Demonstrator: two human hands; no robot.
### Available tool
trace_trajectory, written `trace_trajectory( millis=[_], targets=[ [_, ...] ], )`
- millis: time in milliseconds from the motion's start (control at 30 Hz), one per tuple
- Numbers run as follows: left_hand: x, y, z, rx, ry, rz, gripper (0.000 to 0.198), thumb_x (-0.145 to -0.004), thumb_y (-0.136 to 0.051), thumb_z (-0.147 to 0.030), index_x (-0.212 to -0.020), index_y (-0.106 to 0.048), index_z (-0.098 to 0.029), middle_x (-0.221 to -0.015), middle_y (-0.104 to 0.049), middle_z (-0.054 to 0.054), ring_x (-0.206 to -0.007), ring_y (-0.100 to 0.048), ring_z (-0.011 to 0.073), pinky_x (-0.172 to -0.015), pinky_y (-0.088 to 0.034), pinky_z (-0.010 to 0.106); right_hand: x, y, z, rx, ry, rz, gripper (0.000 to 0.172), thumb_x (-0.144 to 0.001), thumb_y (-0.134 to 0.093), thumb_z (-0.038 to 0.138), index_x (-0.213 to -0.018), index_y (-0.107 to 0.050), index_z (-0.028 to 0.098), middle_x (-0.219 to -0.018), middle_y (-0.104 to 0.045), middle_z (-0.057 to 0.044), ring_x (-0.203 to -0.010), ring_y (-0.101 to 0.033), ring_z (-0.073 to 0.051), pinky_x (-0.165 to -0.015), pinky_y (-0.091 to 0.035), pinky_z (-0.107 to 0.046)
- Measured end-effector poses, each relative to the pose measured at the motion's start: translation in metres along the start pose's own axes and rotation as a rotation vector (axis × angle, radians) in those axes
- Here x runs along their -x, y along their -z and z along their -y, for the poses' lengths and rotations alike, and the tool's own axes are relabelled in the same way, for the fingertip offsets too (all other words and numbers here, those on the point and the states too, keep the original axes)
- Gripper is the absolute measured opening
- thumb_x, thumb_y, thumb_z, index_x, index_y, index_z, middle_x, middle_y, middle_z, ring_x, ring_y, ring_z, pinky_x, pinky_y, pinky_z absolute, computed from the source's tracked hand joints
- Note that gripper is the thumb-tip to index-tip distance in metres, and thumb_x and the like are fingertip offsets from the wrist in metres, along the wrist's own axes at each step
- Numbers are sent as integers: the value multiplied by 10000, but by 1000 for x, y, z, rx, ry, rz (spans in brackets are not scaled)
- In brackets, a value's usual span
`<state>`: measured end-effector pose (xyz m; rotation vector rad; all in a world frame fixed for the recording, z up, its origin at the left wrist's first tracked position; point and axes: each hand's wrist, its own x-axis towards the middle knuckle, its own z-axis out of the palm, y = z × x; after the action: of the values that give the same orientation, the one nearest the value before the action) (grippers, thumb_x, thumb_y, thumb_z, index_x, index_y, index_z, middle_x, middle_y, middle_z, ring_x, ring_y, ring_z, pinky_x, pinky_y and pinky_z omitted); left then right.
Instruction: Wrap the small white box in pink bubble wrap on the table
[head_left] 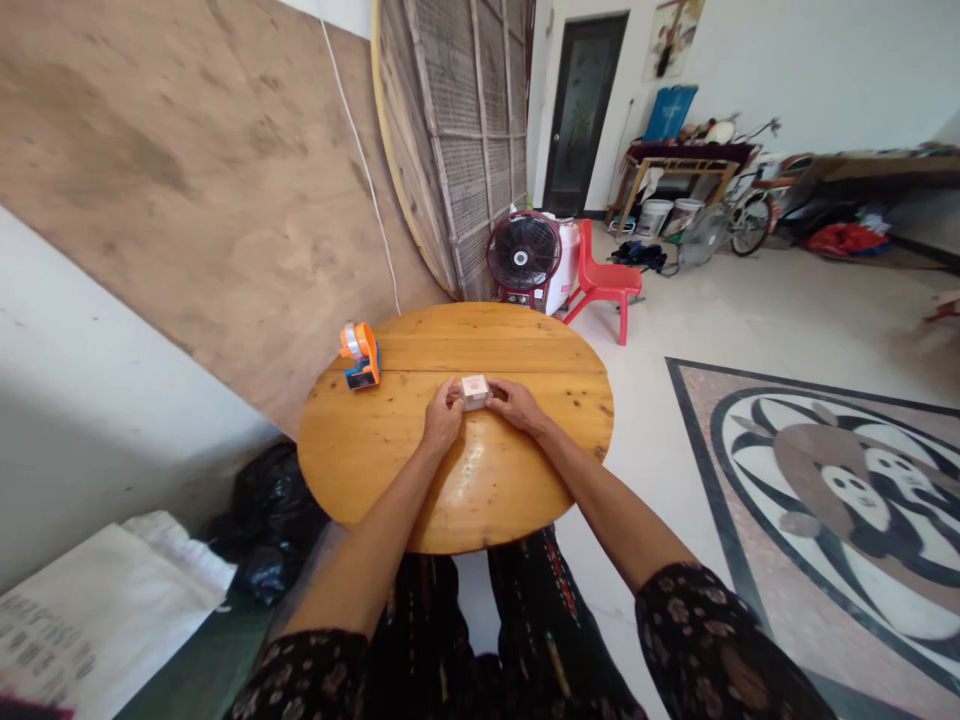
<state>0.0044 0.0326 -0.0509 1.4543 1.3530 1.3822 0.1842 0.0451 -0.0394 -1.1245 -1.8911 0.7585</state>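
Note:
A small box (475,390) with a pale printed top and clear-looking sides rests on the round wooden table (360,450). My left hand (442,412) grips its left side, fingers curled with the thumb toward me. From the right, my right hand (517,405) closes on the opposite side in the same way. Both forearms reach in over the near table edge. Left of the hands, toward the far left edge of the table, stands an orange and blue tape dispenser (361,357) with a roll of clear tape on it.
Beyond the table stand a dark red fan (523,255) and a red plastic chair (606,280). A plywood board (225,180) leans at the left. Black bags (274,500) and a white sack (112,610) lie low at the left. A panda-patterned floor panel (847,490) is at the right.

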Motion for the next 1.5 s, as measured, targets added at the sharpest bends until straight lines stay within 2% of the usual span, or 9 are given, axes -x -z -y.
trace_trajectory(
  millis=[133, 233, 400, 600, 767, 967, 1167, 1300, 1500],
  targets=[
    [5, 4, -2, 1, -3, -43, 484, -765, -518, -95, -1248, -546, -115, -1141, -633, 118, -940, -638, 190, -920, -510, 360, 4, 0, -3, 2, -21, -26, 620, -706, -722, 239, -1301, -560, 180, -1281, -614, -113, -1166, -586, -266, -1036, -421, -426],
    [8, 5, -1, 8, -1, -86, 512, -749, -521, -79, -1259, -529, -114, -1229, -594, 140, -1006, -624, 207, -953, -493, 377, 7, 1, -7, -2, -38, -39, 690, -741, -685, 254, -1384, -458, 152, -1362, -540, -155, -1200, -565, -259, -1022, -437, -418],
    [8, 4, 0, 31, -12, -46, 571, -717, -562, -65, -1284, -506, -102, -1280, -576, 154, -1112, -595, 233, -998, -470, 381, 8, 0, -7, 49, -48, -35, 738, -726, -711, 297, -1400, -436, 180, -1399, -509, -134, -1275, -499, -275, -1086, -362, -453],
    [6, 0, -2, 71, -45, 47, 616, -751, -549, -91, -1356, -437, -114, -1300, -573, 154, -1132, -599, 219, -1017, -465, 391, 6, -1, 1, 115, -35, -14, 518, -784, -650, 240, -1295, -560, 238, -1272, -630, -57, -1194, -566, -245, -1064, -380, -439],
    [4, 3, -4, 60, -50, 76, 584, -744, -521, -88, -1325, -483, -126, -1243, -614, 126, -1070, -627, 207, -993, -485, 400, 8, -1, 7, 140, -45, -31, 419, -790, -648, 227, -1208, -618, 255, -1188, -679, -30, -1122, -610, -231, -1018, -417, -423],
    [5, 4, -6, 26, -74, 66, 512, -737, -482, -65, -1237, -563, -136, -1211, -642, 100, -1097, -620, 197, -1030, -459, 398, 15, -4, 10, 155, -53, -58, 416, -756, -686, 259, -1166, -623, 232, -1145, -690, -37, -1062, -624, -226, -993, -428, -412],
    [12, 5, -4, -6, -74, -34, 468, -795, -474, -107, -1258, -544, -106, -1199, -633, 136, -1086, -616, 211, -1012, -462, 405, 25, -7, 15, 261, -88, -103, 569, -763, -681, 326, -1293, -528, 185, -1314, -574, -130, -1210, -522, -288, -1052, -348, -468],
    [16, 9, -7, -39, -88, -88, 345, -811, -507, -151, -1130, -636, -131, -1155, -644, 117, -1084, -597, 225, -1031, -432, 420, 28, -7, 15, 311, -62, -77, 481, -871, -554, 328, -1323, -510, 169, -1328, -568, -132, -1227, -505, -275, -1060, -335, -453],
    [15, 7, -10, -32, -109, 14, 297, -817, -509, -152, -1057, -683, -165, -1094, -685, 78, -1050, -616, 217, -1004, -455, 390, 24, -6, 13, 310, -56, -54, 333, -893, -527, 284, -1209, -612, 219, -1242, -638, -82, -1173, -548, -248, -1038, -354, -427]
  ],
)
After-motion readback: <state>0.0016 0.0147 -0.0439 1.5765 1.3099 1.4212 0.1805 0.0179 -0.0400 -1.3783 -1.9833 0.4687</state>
